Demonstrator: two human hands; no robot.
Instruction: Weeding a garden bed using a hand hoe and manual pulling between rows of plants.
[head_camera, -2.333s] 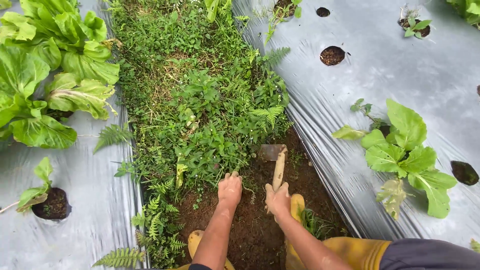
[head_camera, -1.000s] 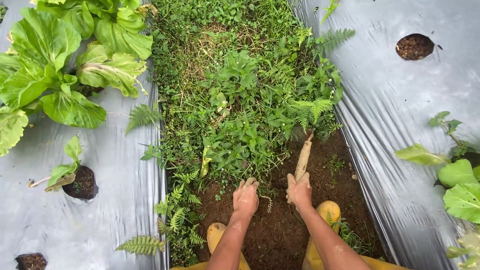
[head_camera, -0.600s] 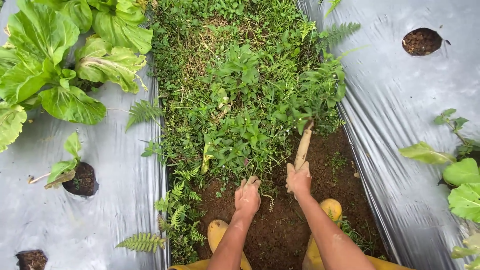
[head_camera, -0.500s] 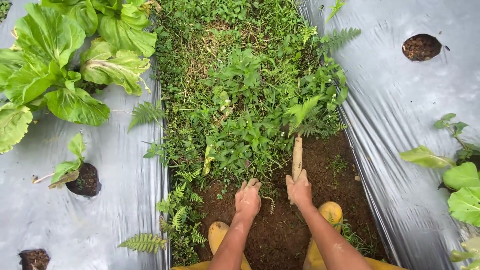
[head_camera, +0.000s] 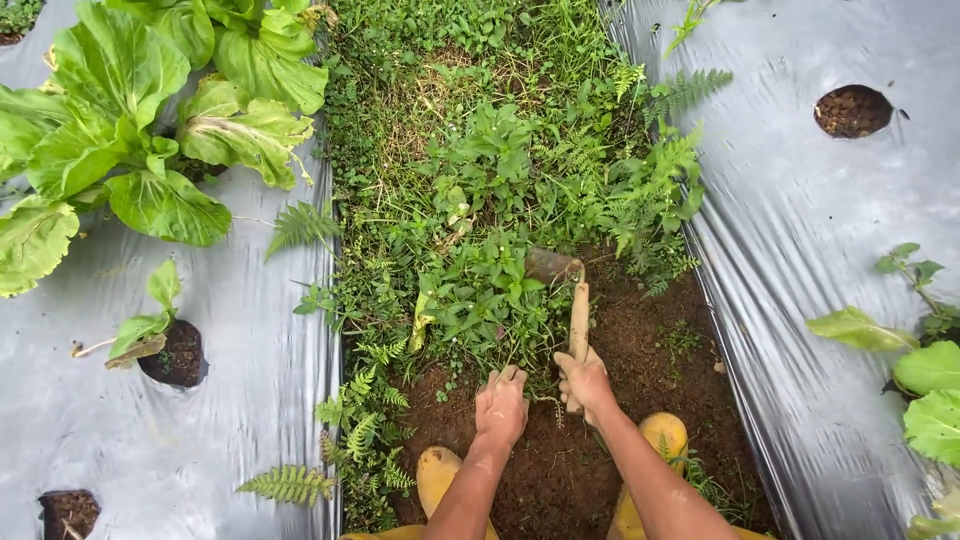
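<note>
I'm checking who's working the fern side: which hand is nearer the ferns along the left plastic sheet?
Left. The left hand rests on the soil just right of the ferns. The right hand is farther right, gripping the hoe handle.

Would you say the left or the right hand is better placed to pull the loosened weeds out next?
Probably the left hand: it is free and already rests at the base of the weeds, while the right hand grips the hoe.
</note>
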